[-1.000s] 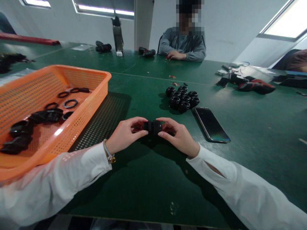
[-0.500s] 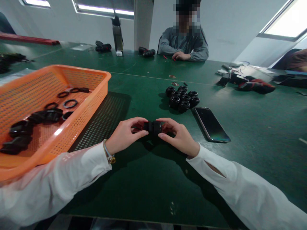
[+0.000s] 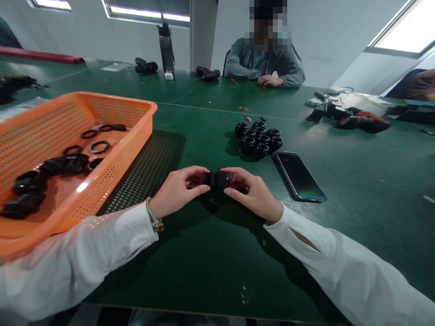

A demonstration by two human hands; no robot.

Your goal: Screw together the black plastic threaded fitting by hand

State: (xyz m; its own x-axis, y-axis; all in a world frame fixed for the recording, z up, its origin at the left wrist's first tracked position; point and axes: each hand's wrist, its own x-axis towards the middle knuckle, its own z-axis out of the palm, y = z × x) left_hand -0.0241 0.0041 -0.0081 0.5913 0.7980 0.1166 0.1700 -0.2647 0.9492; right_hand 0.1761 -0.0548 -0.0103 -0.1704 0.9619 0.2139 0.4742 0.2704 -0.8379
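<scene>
Both hands meet over the middle of the green bench [image 3: 210,253], a little in from its near edge, and share one small black fitting [image 3: 216,180]. The left hand [image 3: 177,190] is curled, thumb and fingertips pinched on the fitting's left end; the right hand [image 3: 253,192] is curled the same way, thumb below and fingers over the top, pinched on the right end. Neither hand is flat or spread, and each is closed onto the part. Against the frames from a second and half a second ago, the hands and the fitting sit in almost the same spot with the same grip; what differs is across the bench, where the seated person's hand [image 3: 270,81] lies farther toward the right edge than before. The fitting's long axis runs left to right, roughly parallel to the near edge, one end facing each palm; it appears to be held just above the surface, though whether it touches is hard to tell. Beyond it, toward the far edge, a cluster of black fittings [image 3: 258,138] stands beside a dark phone [image 3: 299,176]. At the left edge an orange basket [image 3: 136,131] holds black rings [image 3: 99,146].
</scene>
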